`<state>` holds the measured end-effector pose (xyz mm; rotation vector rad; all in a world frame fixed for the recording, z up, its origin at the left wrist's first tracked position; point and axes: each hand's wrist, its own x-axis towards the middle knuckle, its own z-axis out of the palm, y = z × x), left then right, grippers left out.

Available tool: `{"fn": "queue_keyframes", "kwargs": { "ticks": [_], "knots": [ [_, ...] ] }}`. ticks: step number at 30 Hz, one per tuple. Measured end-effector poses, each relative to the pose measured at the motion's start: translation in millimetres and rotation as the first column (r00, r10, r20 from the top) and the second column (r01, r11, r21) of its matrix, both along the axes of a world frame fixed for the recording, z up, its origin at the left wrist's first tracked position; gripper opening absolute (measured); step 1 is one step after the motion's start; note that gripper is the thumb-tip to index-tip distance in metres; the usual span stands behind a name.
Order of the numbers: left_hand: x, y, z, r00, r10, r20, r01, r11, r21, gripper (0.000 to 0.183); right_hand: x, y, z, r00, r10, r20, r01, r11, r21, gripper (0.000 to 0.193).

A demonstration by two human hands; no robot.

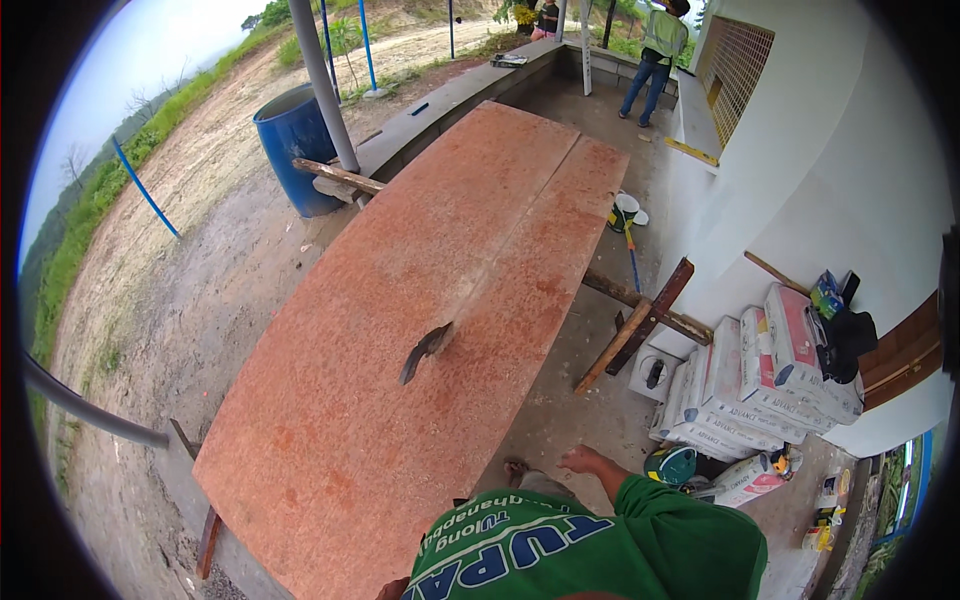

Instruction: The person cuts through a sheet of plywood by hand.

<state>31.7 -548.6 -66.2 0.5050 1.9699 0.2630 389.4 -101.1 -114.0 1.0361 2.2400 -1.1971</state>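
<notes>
Barrel, blue, stands far left beside a grey post. Across the middle lie two reddish stone slabs carrying a small trowel. The right hand hangs open and empty near stacked sacks; the left hand is out of view.

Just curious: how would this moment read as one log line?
right hand: open, empty, over floor | trowel: lying on red slab | sacks: stacked against white wall
</notes>
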Motion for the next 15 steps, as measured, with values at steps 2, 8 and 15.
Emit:
{"fn": "queue_keyframes", "kwargs": {
  "ticks": [2, 8, 15],
  "knots": [
    [6.7, 34.1, 59.9, 1.000, 0.016, 0.008, -0.016, 1.000, -0.014, 0.047, -50.7, -6.1, 79.9, 0.935, -0.326, -0.138, 0.286, 0.926, -0.247, 0.048],
    [-1.9, 68.4, 80.0, 0.999, -0.001, 0.053, -0.003, 0.998, 0.067, 0.049, -169.8, -17.7, 305.1, 0.733, -0.107, -0.671, -0.462, 0.645, -0.608, 0.045],
    [-1.5, 98.1, 115.8, 0.995, 0.090, 0.049, -0.094, 0.992, 0.087, 0.049, -199.3, -69.7, 365.0, 0.244, 0.123, -0.962, -0.938, 0.282, -0.202, 0.063]
  ]
}}
